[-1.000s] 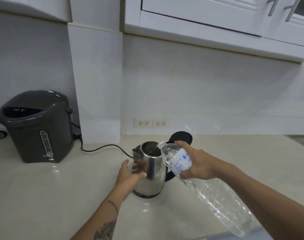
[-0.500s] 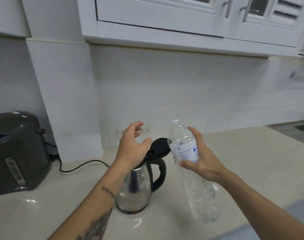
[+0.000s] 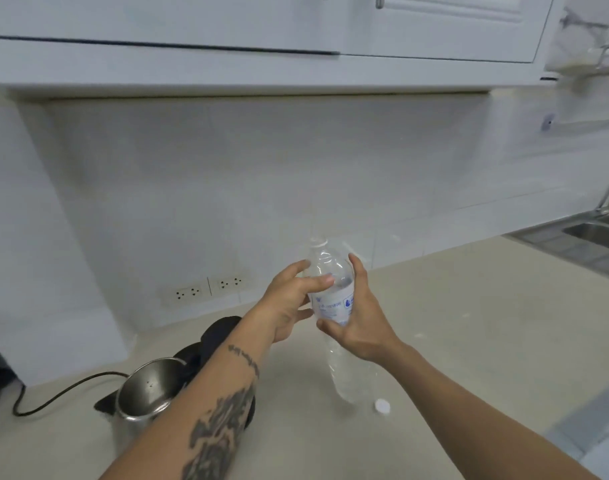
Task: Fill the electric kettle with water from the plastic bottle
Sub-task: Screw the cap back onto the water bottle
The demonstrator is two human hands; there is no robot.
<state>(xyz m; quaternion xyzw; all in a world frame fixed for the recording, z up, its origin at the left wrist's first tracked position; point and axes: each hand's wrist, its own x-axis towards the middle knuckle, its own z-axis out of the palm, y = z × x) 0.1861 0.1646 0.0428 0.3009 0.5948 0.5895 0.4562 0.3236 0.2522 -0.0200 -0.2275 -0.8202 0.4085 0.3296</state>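
Since half a second ago we have brought our left hand (image 3: 289, 303) off the electric kettle (image 3: 140, 407) and over to the plastic bottle (image 3: 334, 306), which now stands near upright at the middle of the frame instead of tipped toward the kettle's mouth. Our right hand (image 3: 358, 323) is wrapped around the bottle at its label, thumb in front and fingers behind; our left hand is half closed on the bottle's shoulder just below the neck, fingertips touching it. The kettle sits at the lower left on the tabletop (image 3: 469, 323), lid (image 3: 223, 329) flipped back, partly hidden by our left forearm, its black cord (image 3: 53, 396) trailing off to the left. A small white cap (image 3: 381, 406) lies on the tabletop just beside the bottle's base. We judge the pouring finished, though we cannot see the water level in the kettle; capping the bottle and shutting the lid likely come next.
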